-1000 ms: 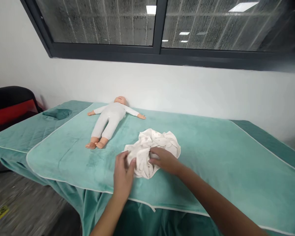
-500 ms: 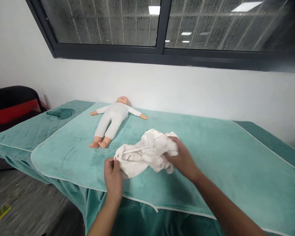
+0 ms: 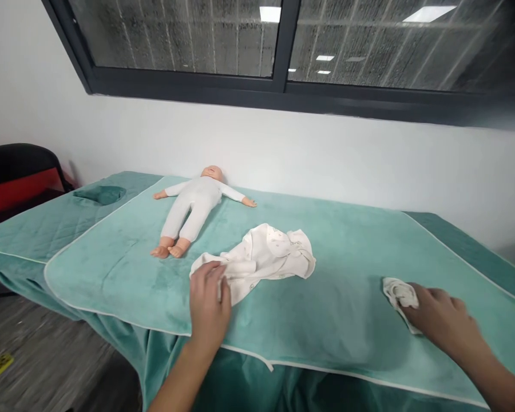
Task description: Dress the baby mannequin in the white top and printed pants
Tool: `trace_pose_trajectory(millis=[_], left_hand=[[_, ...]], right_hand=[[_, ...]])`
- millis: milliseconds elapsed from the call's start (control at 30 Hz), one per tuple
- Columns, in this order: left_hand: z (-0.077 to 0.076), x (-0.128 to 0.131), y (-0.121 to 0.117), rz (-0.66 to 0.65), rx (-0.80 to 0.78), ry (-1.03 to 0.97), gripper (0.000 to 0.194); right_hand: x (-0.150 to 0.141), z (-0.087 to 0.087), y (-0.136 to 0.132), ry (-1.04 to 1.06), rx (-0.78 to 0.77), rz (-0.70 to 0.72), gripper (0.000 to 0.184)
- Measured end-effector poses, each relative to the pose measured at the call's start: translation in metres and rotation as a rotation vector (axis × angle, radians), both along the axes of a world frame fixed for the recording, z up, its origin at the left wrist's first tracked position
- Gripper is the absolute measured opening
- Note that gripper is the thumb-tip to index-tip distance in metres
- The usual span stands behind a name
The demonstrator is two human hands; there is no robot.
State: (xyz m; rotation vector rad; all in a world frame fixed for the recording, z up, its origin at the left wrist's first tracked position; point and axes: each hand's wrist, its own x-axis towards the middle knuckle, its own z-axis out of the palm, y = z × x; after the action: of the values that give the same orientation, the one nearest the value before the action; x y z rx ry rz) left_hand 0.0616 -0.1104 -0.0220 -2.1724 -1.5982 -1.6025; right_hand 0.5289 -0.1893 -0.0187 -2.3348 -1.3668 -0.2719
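A white baby garment with a faint print and snap buttons lies crumpled on the teal cover. My left hand rests on its left end, fingers stretched out over the fabric and not gripping it. Far to the right, my right hand is closed on a small bunched white cloth, low over the cover; what kind of item it is cannot be made out. A baby doll in a white suit lies on its back behind the garment, arms spread.
The bed, with a face hole at its left end, stands against a white wall below a dark window frame. A black and red chair is at the left. The cover's piped edge hangs at the front.
My right hand has moved away to the right with a small white cloth. My left hand has loosened its pinch and lies on the garment, which is now flatter on the bed.
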Motion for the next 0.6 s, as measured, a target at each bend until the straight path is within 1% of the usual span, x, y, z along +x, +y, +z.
trace_pose_trajectory(millis=[67, 100, 167, 200, 233, 267, 333, 400, 467, 533, 600], left_hand=[[0.002, 0.008, 0.012, -0.129, -0.100, 0.218, 0.032], [0.001, 0.011, 0.019, -0.155, -0.157, 0.307, 0.032], [0.001, 0.015, 0.033, -0.143, -0.252, 0.404, 0.029], [0.001, 0.014, 0.038, -0.125, -0.291, 0.407, 0.027], [0.003, 0.013, 0.043, -0.100, -0.326, 0.376, 0.025], [0.006, 0.010, 0.046, -0.070, -0.354, 0.307, 0.023], [0.016, 0.003, 0.049, 0.001, -0.375, 0.076, 0.019], [0.032, -0.005, 0.048, 0.077, -0.348, -0.184, 0.017], [0.048, -0.012, 0.044, 0.133, -0.314, -0.357, 0.017], [0.061, -0.016, 0.036, 0.156, -0.296, -0.432, 0.020], [0.068, -0.019, 0.028, 0.134, -0.288, -0.470, 0.023]], right_hand=[[0.009, -0.020, 0.001, 0.009, -0.150, -0.031, 0.047], [0.008, -0.025, 0.002, -0.015, -0.177, -0.038, 0.056], [-0.003, -0.027, 0.005, -0.083, -0.113, 0.016, 0.071], [-0.013, -0.025, 0.006, -0.120, -0.074, 0.072, 0.075], [-0.026, -0.022, 0.008, -0.159, -0.031, 0.145, 0.077], [-0.042, -0.019, 0.011, -0.180, -0.014, 0.247, 0.076], [-0.078, -0.014, 0.018, -0.147, 0.028, 0.399, 0.068], [-0.114, -0.009, 0.028, -0.065, 0.030, 0.533, 0.057], [-0.147, -0.004, 0.045, 0.030, 0.037, 0.622, 0.052], [-0.176, 0.002, 0.066, 0.097, 0.079, 0.692, 0.049], [-0.202, 0.007, 0.092, 0.124, 0.125, 0.719, 0.051]])
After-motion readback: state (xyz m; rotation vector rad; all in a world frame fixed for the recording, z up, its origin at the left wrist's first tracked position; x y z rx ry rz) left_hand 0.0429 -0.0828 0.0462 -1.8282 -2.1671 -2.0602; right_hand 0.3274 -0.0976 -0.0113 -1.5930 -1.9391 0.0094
